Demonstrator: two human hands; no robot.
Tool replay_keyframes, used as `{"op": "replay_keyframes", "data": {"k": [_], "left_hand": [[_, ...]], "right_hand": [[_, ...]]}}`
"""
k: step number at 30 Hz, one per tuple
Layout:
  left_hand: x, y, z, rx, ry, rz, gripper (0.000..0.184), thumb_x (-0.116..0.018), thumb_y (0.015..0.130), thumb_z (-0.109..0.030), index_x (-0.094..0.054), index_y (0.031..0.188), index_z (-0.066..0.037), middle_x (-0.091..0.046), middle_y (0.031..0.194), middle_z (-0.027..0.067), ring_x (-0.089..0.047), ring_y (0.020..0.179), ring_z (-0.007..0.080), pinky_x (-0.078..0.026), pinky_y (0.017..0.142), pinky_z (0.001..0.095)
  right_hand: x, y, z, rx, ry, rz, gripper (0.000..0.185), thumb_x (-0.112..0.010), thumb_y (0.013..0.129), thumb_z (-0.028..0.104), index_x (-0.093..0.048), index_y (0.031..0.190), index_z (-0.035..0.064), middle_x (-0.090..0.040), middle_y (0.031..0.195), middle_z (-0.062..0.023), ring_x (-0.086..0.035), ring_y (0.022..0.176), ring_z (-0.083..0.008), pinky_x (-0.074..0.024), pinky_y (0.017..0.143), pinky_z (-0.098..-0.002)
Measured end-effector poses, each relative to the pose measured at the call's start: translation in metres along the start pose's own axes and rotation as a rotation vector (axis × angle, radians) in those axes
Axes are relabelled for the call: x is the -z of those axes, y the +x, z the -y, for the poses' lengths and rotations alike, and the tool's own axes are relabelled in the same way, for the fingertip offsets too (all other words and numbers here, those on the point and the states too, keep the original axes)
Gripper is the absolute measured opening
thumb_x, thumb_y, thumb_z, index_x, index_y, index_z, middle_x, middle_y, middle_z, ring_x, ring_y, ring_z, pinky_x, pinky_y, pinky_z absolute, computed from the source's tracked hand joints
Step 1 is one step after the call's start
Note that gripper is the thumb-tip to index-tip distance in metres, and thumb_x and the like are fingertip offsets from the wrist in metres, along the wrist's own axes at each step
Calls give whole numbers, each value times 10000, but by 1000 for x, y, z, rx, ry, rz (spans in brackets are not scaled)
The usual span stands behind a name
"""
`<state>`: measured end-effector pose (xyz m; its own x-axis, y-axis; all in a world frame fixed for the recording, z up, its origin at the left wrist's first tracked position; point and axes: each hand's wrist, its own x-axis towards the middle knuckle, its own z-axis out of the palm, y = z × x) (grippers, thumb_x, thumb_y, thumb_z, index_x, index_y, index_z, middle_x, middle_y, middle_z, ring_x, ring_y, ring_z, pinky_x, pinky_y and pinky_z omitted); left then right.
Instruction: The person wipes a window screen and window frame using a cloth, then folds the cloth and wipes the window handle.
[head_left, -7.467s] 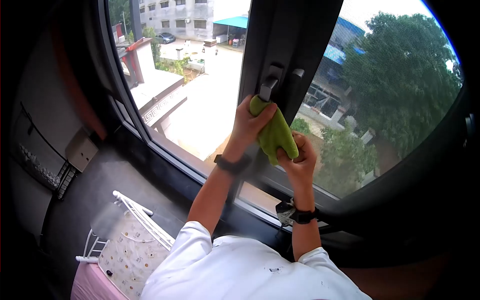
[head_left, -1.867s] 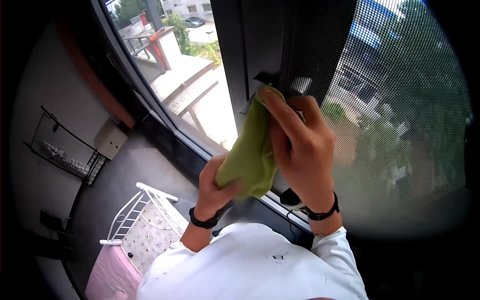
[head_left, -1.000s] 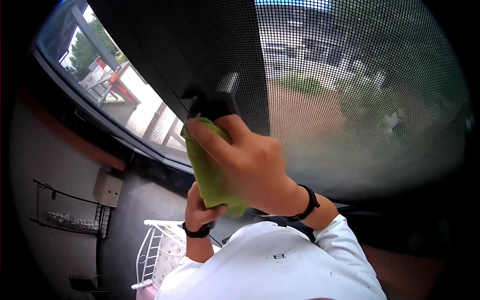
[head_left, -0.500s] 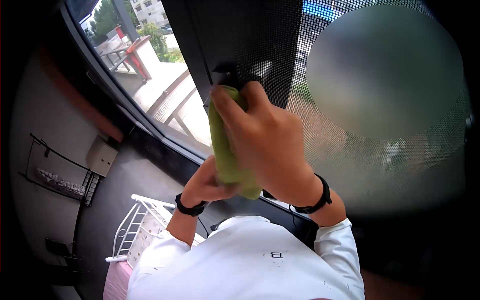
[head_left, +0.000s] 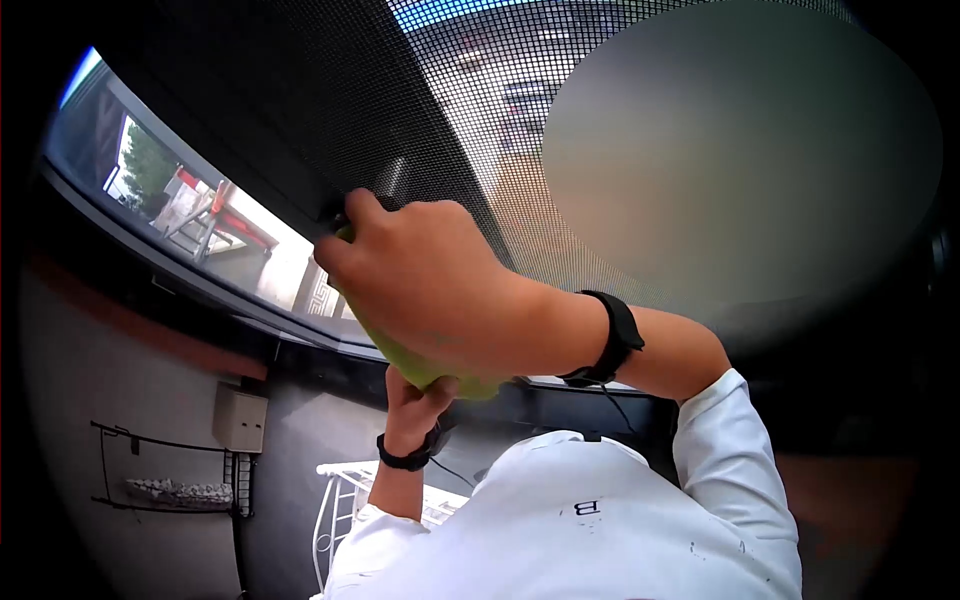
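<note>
My right hand [head_left: 425, 280] is closed over a green cloth [head_left: 412, 366], its fingertips up against the dark window frame [head_left: 250, 110]. Part of the cloth hangs out below the palm. Lower down, my left hand [head_left: 408, 412] pinches the cloth's bottom end between thumb and fingers. Each wrist wears a black band. To the right of the frame stretches a mesh screen [head_left: 475, 90], close to my right hand.
Glass [head_left: 245, 225] at the left shows a terrace outside. A white metal bed frame [head_left: 335, 500] stands below my left arm. On the far wall are a beige box [head_left: 240, 418] and a black rack [head_left: 165, 455]. A large blurred oval covers part of the screen.
My view has turned, so the window appears tilted further. In the picture my right hand has shifted left with the cloth, and my left hand sits lower. Both still hold the cloth.
</note>
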<state>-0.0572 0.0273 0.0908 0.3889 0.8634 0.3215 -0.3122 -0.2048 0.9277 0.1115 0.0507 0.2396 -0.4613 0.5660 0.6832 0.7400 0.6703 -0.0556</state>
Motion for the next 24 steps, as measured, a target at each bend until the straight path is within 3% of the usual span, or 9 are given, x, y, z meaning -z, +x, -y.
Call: {"op": "replay_keyframes", "data": {"k": [6, 8, 10, 12, 13, 14, 18, 20, 24], "left_hand": [[-31, -1, 10, -153, 94, -126, 354, -563, 770, 22, -514, 1120, 3, -587, 1034, 75, -553, 951, 159, -442, 827, 304], [-14, -2, 18, 42, -185, 46, 559, -673, 780, -46, -395, 1265, -51, -485, 1221, 74, -494, 1122, 211, -387, 954, 370], [-18, -14, 27, 26, -158, -69, 572, -662, 787, -56, -373, 1280, -51, -485, 1223, 69, -496, 1124, 219, -380, 969, 377], [-26, -13, 27, -63, -72, -8, 489, -614, 825, -70, -394, 1262, -55, -513, 1179, 67, -513, 1092, 203, -392, 958, 377], [-37, -11, 20, -62, -106, -85, 377, -581, 805, -35, -464, 1161, 8, -555, 1092, 69, -527, 972, 124, -445, 807, 273], [-35, -10, 21, -66, -107, -108, 377, -581, 805, -35, -464, 1161, 8, -555, 1092, 69, -527, 972, 124, -445, 807, 273], [-15, -5, 29, -32, -266, 126, 539, -588, 803, 27, -361, 1281, -74, -452, 1245, 65, -453, 1170, 208, -374, 978, 380], [-21, -5, 17, -32, 129, 90, 470, -561, 838, -8, -381, 1268, -76, -470, 1227, 62, -474, 1149, 214, -394, 963, 387], [-3, -7, 35, -68, -203, 91, 476, -561, 860, -72, -365, 1294, -68, -452, 1266, 60, -455, 1175, 223, -391, 968, 386]], "right_hand": [[-1, -1, 5, 45, 68, 5, 278, -707, 545, 135, -604, 777, 22, -542, 771, -127, -596, 548, -201, -449, 426, -292], [-4, 6, -3, -50, 63, -22, 300, -718, 535, 131, -610, 797, 29, -545, 783, -124, -611, 567, -213, -451, 435, -289], [-9, -1, 7, -48, 41, 2, 302, -710, 559, 138, -605, 822, 33, -545, 787, -124, -619, 573, -221, -464, 452, -302], [-11, -4, 6, -19, 46, -27, 303, -691, 613, 142, -597, 893, 72, -540, 810, -114, -605, 548, -217, -463, 438, -304], [-14, -6, 6, -22, 54, -52, 310, -671, 667, 147, -589, 964, 112, -535, 834, -104, -592, 524, -212, -462, 423, -305], [-16, -5, 2, -6, 67, -41, 310, -671, 667, 147, -589, 964, 112, -535, 834, -104, -592, 524, -212, -462, 423, -305], [-15, -5, 2, -65, -1, -38, 308, -653, 720, 160, -575, 1016, 119, -524, 861, -100, -588, 517, -198, -464, 420, -280], [-15, -11, 9, -24, 89, -75, 324, -661, 703, 156, -574, 1013, 118, -519, 856, -92, -585, 518, -188, -460, 419, -275], [-26, -5, 4, -57, 88, -159, 339, -669, 658, 127, -569, 981, 98, -507, 834, -81, -572, 511, -161, -442, 398, -267]]}}
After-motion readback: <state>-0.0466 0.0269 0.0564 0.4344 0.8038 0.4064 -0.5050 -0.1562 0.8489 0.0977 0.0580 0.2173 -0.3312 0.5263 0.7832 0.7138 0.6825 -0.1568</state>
